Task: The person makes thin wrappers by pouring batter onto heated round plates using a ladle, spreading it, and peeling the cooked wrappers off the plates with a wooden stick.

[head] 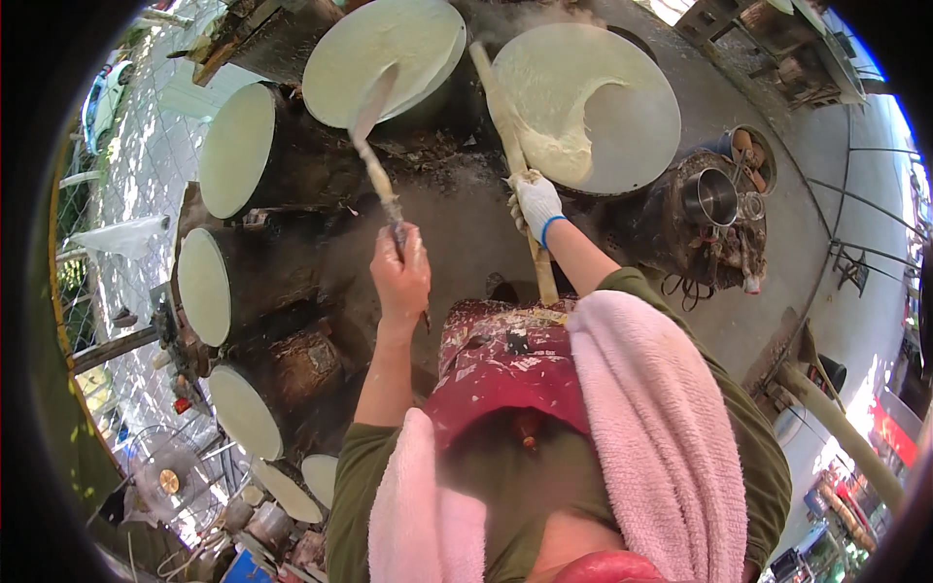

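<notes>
My left hand point(402, 266), bare and wet-looking, grips the wrapped handle of a long spatula point(377, 175). The spatula's flat blade overlaps the near side of a round griddle point(408, 120) covered in a pale batter sheet point(357, 58); whether it touches is unclear. In a white work glove with a blue cuff, my right hand point(536, 198) holds a long wooden stick point(503, 120). The stick lies along the left edge of another round griddle point(634, 138). Thick pale batter point(539, 95) covers that griddle's left and far parts, leaving a bare grey patch at right.
Several pale-topped round griddles point(239, 151) curve down my left side. To the right, a cluttered stand point(656, 218) bears a steel pot point(709, 197) and a glass jar point(751, 207). A fan point(169, 479) stands lower left. Steam hangs over the griddles.
</notes>
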`<action>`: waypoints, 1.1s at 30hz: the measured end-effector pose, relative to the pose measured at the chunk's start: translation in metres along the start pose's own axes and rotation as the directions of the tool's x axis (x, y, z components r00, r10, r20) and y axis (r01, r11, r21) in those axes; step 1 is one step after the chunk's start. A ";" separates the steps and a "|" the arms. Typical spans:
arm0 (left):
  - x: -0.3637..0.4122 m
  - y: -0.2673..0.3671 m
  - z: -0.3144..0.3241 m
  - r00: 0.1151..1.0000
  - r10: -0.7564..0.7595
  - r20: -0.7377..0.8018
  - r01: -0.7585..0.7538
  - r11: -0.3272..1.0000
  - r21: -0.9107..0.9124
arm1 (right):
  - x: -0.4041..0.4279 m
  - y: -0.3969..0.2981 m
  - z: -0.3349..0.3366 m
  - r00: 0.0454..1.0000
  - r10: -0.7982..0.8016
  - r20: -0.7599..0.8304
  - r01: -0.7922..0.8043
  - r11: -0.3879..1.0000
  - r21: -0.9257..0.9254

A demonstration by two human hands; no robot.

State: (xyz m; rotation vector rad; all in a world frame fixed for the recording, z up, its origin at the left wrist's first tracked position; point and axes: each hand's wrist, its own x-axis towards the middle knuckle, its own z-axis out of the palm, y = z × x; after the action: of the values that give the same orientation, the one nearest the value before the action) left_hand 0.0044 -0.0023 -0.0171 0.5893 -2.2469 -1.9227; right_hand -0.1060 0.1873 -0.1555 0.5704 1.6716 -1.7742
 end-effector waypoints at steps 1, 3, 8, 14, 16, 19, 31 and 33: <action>-0.006 -0.003 -0.010 1.000 0.002 0.016 -0.001 1.000 -0.012 | 0.017 0.019 -0.002 0.973 -0.082 -0.217 0.054 0.990 -0.131; -0.021 -0.015 -0.033 0.995 -0.100 -0.021 0.097 0.990 -0.104 | 0.034 0.047 -0.012 0.875 -0.133 -0.466 -0.018 0.952 -0.306; -0.066 -0.050 -0.074 0.974 -0.193 -0.115 0.180 0.977 -0.114 | -0.017 0.042 -0.066 0.851 0.035 -0.523 -0.068 0.997 -0.044; -0.082 -0.035 -0.046 0.957 -0.181 -0.226 0.157 0.980 -0.121 | -0.037 0.039 -0.072 0.892 -0.306 -0.332 -0.005 0.728 -0.686; -0.087 -0.032 -0.037 0.953 -0.181 -0.244 0.154 0.980 -0.126 | -0.060 0.019 -0.076 0.897 -0.301 -0.324 -0.085 0.602 -0.794; -0.092 -0.018 -0.010 0.953 -0.175 -0.247 0.147 0.981 -0.128 | -0.050 0.009 -0.136 0.810 -0.404 -0.425 -0.102 0.616 -0.781; -0.120 0.019 0.082 0.936 -0.229 -0.266 0.209 0.973 -0.103 | -0.054 -0.010 -0.245 0.880 -0.400 -0.257 -0.010 0.526 -0.850; -0.119 0.019 0.089 0.933 -0.223 -0.283 0.201 0.974 -0.107 | -0.024 -0.022 -0.269 0.865 -0.424 -0.268 0.048 0.601 -0.798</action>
State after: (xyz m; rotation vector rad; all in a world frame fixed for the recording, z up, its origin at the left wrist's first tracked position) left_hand 0.0791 0.1263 0.0038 1.0686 -1.9854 -1.8548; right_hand -0.1330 0.4567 -0.1513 0.3385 2.7126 -0.8956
